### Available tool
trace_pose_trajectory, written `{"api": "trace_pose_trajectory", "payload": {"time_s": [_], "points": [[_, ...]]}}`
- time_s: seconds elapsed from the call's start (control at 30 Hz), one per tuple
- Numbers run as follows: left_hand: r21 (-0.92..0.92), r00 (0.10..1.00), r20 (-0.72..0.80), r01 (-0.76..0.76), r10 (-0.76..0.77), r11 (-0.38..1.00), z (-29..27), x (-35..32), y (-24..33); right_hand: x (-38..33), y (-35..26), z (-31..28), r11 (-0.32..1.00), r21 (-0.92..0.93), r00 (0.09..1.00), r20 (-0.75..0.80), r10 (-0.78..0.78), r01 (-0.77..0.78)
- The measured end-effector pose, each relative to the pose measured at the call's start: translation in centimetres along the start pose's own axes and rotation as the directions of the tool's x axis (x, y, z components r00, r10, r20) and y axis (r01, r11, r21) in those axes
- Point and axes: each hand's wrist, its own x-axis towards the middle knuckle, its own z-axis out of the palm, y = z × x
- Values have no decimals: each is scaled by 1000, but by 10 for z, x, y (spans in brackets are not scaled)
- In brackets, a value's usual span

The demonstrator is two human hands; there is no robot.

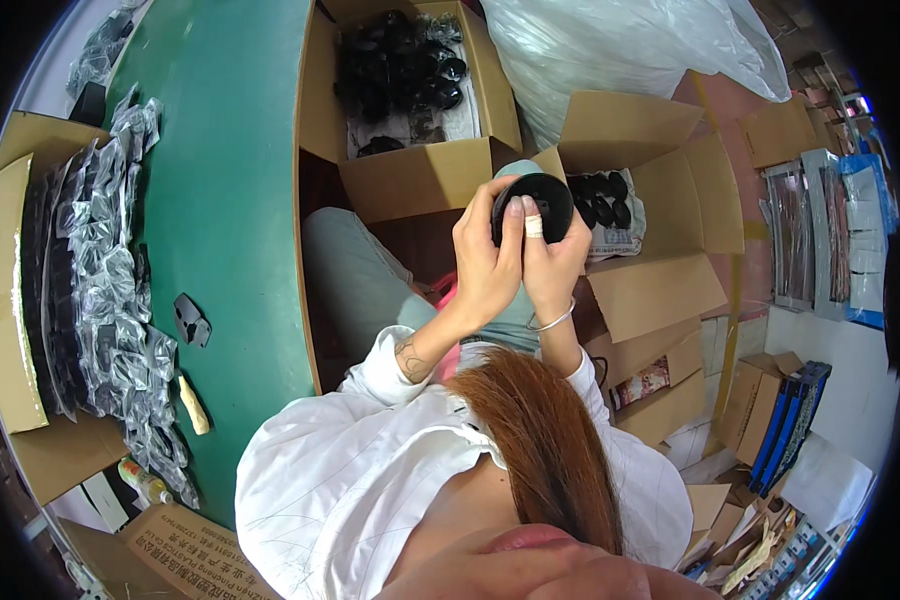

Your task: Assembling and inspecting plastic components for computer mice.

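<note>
Both hands hold a black rounded plastic part [548, 190] above my lap, between two open cartons. My left hand [485, 258] wraps its left side, the thumb pressed on its face. My right hand [558, 262] grips the right side, and its thumb, wrapped in whitish tape, lies beside the other thumb on the part. The fingers behind the part are mostly hidden. In the carton [410, 182] just ahead lie many glossy black parts [400, 75]. The carton [660, 290] to the right holds several similar black parts [600, 200] on a printed sheet.
On the green table [240, 200] at left lie a black angular piece [191, 320] and a tool with a pale handle [193, 405]. A carton at its far left holds rows of bagged dark parts [110, 270]. A translucent plastic bag [630, 60] bulges behind the cartons.
</note>
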Motion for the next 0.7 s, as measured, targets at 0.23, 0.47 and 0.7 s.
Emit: {"api": "trace_pose_trajectory", "payload": {"time_s": [0.23,0.47,0.7], "points": [[36,995,-99,-23,27,999,0,1,-15,2,1,7,996,67,998,25,-62,60],[100,991,-128,-31,44,994,3,3,-21,4,14,9,999,49,999,31,-14,13],[71,983,-180,38,-24,997,3,7,-37,5,28,18,996,60,997,32,69,-71]]}}
